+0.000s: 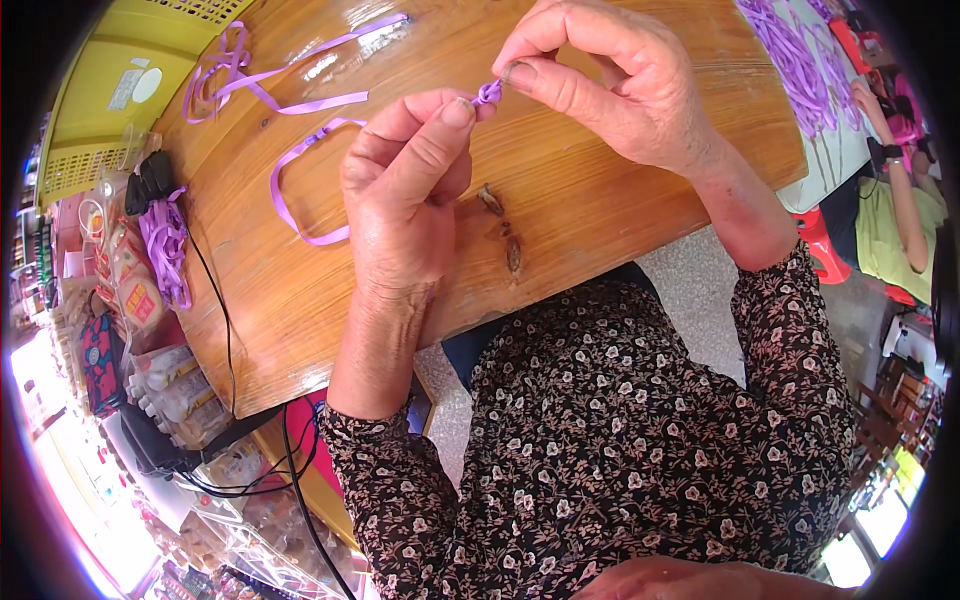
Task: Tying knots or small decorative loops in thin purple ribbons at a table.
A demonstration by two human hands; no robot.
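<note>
- Purple ribbon [487, 94]: we see its small knot [489, 90] raised above the wooden table [600, 215], between the person's two hands, out past the fingertips of the left one.
- The left hand [405, 185] pinches the knot between thumb and bent forefinger, its other fingers curled underneath.
- The right hand [620, 95] has thumb and forefinger pressed together at the knot's upper right end, seemingly on a bit of the ribbon – too small for us to tell exactly how much is caught.
- We judge that the relation that counts most is this short line between the two pinches: the knot's long axis slants from the left thumb up and rightward to the right fingertips. Both hands touch it, but the left covers more, so we call that one nearer.
- Left of the left hand, a curved purple strip [278, 190] lies on the table and passes out of our sight behind that hand; we cannot tell whether it runs on into the knot.
- Farther off, beyond the curve, we find a loose purple ribbon [330, 103] in loops and straight lengths, near the yellow basket [85, 100] – well apart from both grips.
</note>
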